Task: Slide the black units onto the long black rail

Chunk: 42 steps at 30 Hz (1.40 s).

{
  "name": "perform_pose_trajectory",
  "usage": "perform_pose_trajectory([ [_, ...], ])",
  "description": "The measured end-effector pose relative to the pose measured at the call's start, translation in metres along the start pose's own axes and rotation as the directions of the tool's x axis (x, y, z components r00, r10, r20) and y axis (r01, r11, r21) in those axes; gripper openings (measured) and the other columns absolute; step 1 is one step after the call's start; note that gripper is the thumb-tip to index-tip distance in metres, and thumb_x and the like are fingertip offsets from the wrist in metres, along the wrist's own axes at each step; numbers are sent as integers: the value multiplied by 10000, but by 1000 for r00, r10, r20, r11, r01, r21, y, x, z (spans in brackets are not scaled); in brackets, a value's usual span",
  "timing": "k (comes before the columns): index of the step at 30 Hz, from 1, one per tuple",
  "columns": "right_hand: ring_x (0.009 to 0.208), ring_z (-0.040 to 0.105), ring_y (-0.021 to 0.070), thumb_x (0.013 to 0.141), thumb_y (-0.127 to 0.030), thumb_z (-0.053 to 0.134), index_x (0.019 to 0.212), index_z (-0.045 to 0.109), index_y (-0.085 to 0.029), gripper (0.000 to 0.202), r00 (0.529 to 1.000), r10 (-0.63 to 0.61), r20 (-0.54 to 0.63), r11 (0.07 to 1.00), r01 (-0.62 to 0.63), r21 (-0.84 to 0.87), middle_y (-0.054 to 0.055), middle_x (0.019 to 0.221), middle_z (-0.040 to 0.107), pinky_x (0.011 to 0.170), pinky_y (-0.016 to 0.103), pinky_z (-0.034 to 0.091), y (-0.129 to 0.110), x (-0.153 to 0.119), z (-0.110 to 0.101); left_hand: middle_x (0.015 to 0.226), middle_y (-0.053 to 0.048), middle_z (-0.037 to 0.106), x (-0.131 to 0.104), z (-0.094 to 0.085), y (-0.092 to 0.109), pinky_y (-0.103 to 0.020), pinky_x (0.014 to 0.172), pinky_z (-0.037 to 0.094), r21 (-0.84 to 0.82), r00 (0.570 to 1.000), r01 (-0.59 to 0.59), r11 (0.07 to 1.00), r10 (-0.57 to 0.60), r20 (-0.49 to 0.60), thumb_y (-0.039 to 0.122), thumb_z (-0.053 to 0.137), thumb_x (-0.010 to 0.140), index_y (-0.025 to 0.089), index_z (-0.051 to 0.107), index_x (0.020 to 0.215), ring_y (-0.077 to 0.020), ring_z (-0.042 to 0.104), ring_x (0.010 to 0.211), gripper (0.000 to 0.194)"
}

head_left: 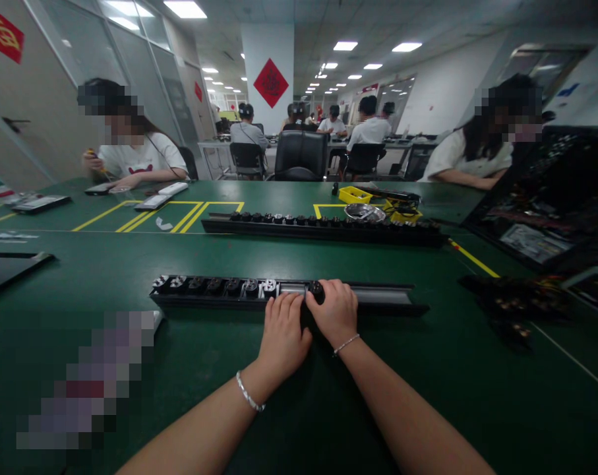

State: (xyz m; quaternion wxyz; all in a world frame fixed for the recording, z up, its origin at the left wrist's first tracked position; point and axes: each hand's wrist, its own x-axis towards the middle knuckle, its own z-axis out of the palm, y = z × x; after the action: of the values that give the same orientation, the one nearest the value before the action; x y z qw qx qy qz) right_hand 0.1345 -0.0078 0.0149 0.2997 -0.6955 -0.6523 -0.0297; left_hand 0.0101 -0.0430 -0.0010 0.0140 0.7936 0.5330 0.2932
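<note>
A long black channel (388, 305) lies across the green table, with several round socket-like modules (233, 286) seated side by side in its left part. The channel's right part shows a bare grey bottom. My right hand (335, 313) is closed on a black round module (317, 291) at the channel, right of the seated row and apart from it by a short gap. My left hand (283, 333) rests its fingertips on the channel's near edge, just below the last silvery module (269, 287). Its fingers lie fairly flat, with nothing seen in them.
Behind lies a second filled channel (323, 231), near yellow trays (354, 194) and a metal bowl (364, 212). Loose dark parts with wires (516, 297) lie at right, below a large black panel (550, 198). People sit across the table at left and right.
</note>
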Motion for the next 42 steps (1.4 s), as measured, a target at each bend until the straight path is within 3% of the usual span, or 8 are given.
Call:
perform_pose_trajectory([
  [29,902,499,215,743,-354,561,902,614,-187,236,998,35,-53,999,-34,25,69,912,620,802,328,333,13,0,-3,1254,-120,499,-1,2,1,-567,1103,241,-36,999,39,999,-41,-33,133,545,703,173,458,1246,-284,411,1249,551],
  [36,921,500,219,746,-354,563,911,618,-189,240,997,69,-35,998,-69,-3,64,934,626,786,331,324,17,1,-6,1283,-143,473,-7,0,6,-519,1088,299,4,997,-76,997,76,-26,121,532,724,137,467,1259,-302,388,1242,540],
  [42,917,498,217,751,-357,559,906,618,-191,235,997,67,-43,998,-67,-15,60,929,626,785,333,316,18,1,-8,1244,-132,499,-6,-2,5,-491,1061,337,32,996,-91,995,91,-3,128,522,737,136,457,1274,-291,419,1185,541],
])
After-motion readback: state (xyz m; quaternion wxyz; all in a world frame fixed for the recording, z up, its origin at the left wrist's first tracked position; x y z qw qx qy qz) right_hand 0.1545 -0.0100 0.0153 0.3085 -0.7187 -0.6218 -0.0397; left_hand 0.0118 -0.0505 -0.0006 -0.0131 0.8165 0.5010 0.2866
